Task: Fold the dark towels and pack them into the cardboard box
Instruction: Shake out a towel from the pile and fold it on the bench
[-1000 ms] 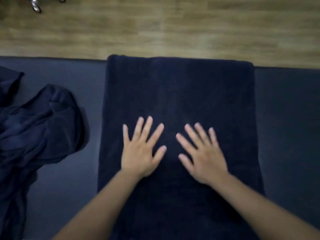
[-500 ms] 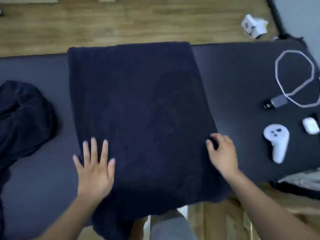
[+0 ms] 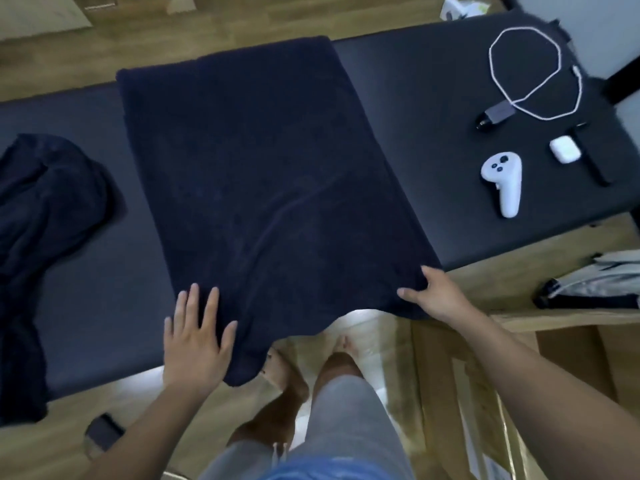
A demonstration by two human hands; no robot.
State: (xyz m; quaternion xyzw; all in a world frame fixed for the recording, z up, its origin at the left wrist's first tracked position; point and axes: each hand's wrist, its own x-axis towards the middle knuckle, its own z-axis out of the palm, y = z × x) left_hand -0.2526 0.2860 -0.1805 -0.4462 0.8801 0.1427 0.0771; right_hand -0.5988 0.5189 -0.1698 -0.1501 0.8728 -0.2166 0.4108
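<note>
The dark table (image 3: 415, 81) bears a spread towel (image 3: 263, 174), a crumpled towel (image 3: 45, 209), a white controller (image 3: 504, 181) and a looped cable (image 3: 490, 60).

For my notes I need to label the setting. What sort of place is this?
Probably a room in a home or small studio, not a factory. It has a wooden floor, a long dark padded table with a dark towel spread on it, and a white controller near a coiled cable.

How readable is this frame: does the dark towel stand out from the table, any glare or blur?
Head view: dim and soft; the spread towel barely separates from the dark table. Head view: a bright glare patch on the floor below the towel's hanging edge. Head view: wide-angle bend curves the table's edges; its far right corner smears.
</note>
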